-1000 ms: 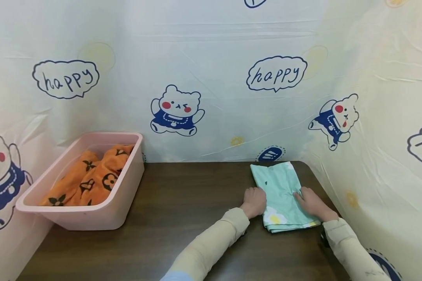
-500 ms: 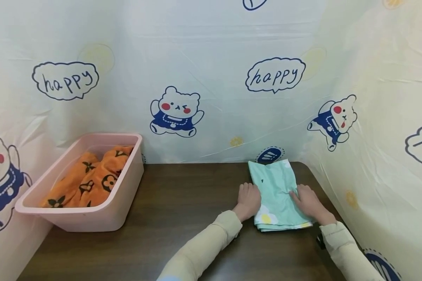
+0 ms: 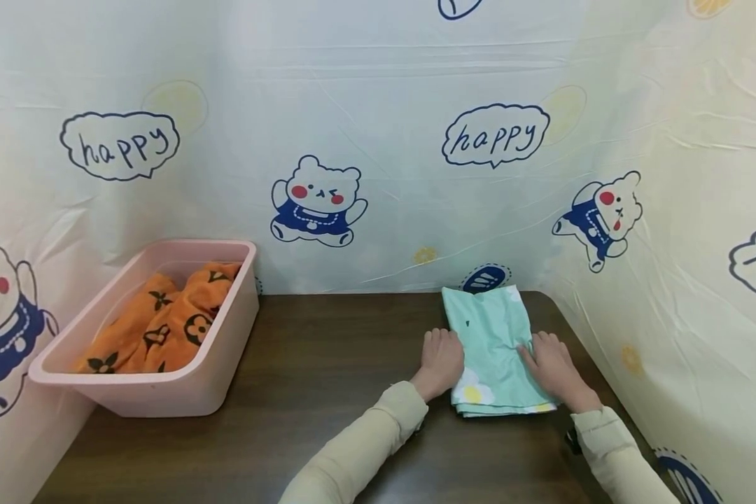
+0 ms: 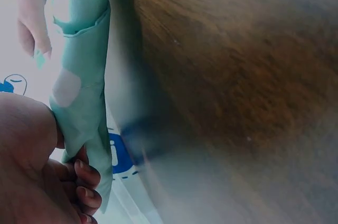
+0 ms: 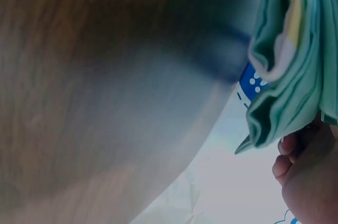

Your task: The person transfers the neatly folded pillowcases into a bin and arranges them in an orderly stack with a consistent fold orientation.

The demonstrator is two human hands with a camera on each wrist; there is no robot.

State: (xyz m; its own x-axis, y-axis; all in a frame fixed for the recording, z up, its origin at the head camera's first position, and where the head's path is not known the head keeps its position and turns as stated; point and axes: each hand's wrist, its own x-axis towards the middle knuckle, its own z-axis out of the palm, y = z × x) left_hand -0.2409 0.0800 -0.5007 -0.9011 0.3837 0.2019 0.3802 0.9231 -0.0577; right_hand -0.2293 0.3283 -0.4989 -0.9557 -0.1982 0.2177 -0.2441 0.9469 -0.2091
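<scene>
A folded mint-green cloth (image 3: pixel 494 360) with white and yellow flower print lies at the right of the table, its layers stacked along the near edge. At its left edge my left hand (image 3: pixel 441 360) grips the side. My right hand (image 3: pixel 556 367) holds the opposite side, thumb on top pressing a crease into the fabric. In the left wrist view, the left hand (image 4: pixel 31 166) has its fingers curled at the cloth's edge (image 4: pixel 82 60). The right wrist view shows the right hand (image 5: pixel 311 176) with fingertips under the folded layers (image 5: pixel 293 97).
A pink plastic bin (image 3: pixel 145 399) stands at the left of the brown table (image 3: pixel 327 350), holding an orange cloth (image 3: pixel 164 325) with dark motifs. Printed sheeting (image 3: pixel 390 126) with cartoon bears hangs behind the table and along both sides.
The mint-green cloth and both hands have shifted slightly to the left across the table. Both hands keep their hold on its sides. The bin has stayed put.
</scene>
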